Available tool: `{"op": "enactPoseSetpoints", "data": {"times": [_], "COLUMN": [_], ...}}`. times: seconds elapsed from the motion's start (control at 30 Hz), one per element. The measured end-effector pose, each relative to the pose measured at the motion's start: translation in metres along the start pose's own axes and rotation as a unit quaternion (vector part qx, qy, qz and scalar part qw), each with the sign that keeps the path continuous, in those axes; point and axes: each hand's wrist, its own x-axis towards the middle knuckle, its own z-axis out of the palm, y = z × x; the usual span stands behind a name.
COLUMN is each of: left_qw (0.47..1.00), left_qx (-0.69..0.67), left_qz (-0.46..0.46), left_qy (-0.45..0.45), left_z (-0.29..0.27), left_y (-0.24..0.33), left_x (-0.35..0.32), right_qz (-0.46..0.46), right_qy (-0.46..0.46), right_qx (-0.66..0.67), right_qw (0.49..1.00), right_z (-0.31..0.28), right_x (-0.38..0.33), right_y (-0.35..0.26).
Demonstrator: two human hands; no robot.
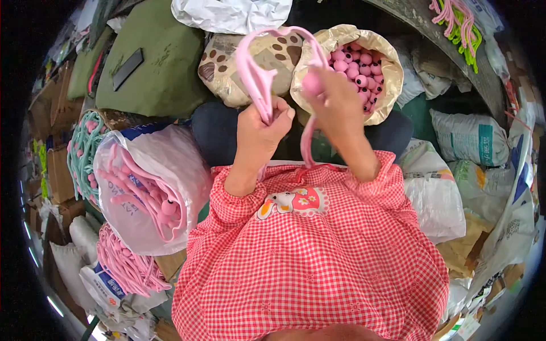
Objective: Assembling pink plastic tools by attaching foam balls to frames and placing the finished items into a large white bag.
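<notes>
- the pink strap [245, 59] is at the upper centre of the frame, raised in an arch between the 2 hands; it looks smooth, soft and pale, flat and band-like on its left side, with a short forked piece pointing inward there.
- further lengths of the same pink hang below both hands, toward the checked smock [307, 267].
- the left hand [264, 129], just above the frame's centre, has its thumb and fingers together, clamped on the strap.
- the right hand [342, 108], to its right, is blurred; its fingers are bent beside 1 plain, round pink ball [312, 84], but i cannot tell whether they are closed on it.
- at the upper right of centre, a sack [392, 52] with a pale rolled rim holds many pink balls [364, 71] with black spots.
- at the left of the frame, a white bag [190, 162] lies open, with more pink straps [147, 196] inside.
</notes>
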Motion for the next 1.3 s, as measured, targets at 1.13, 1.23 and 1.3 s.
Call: {"op": "enactPoseSetpoints", "data": {"times": [1.13, 1.23, 1.3], "left_qw": [0.996, 0.994, 0.993], "left_qx": [-0.057, -0.063, -0.067], "left_qz": [0.071, 0.089, 0.095], "left_qy": [0.023, 0.019, 0.022], "left_z": [-0.007, -0.003, 0.002], "left_y": [0.001, 0.001, 0.001], "left_x": [-0.019, -0.023, -0.023], "right_qz": [-0.01, -0.133, -0.161], "right_qy": [-0.011, -0.002, -0.01], "right_qx": [0.153, -0.023, -0.065], "right_qw": [0.988, 0.991, 0.985], "right_z": [-0.026, -0.02, -0.016], "right_x": [0.007, 0.014, 0.015], "right_y": [-0.025, -0.017, -0.017]}}
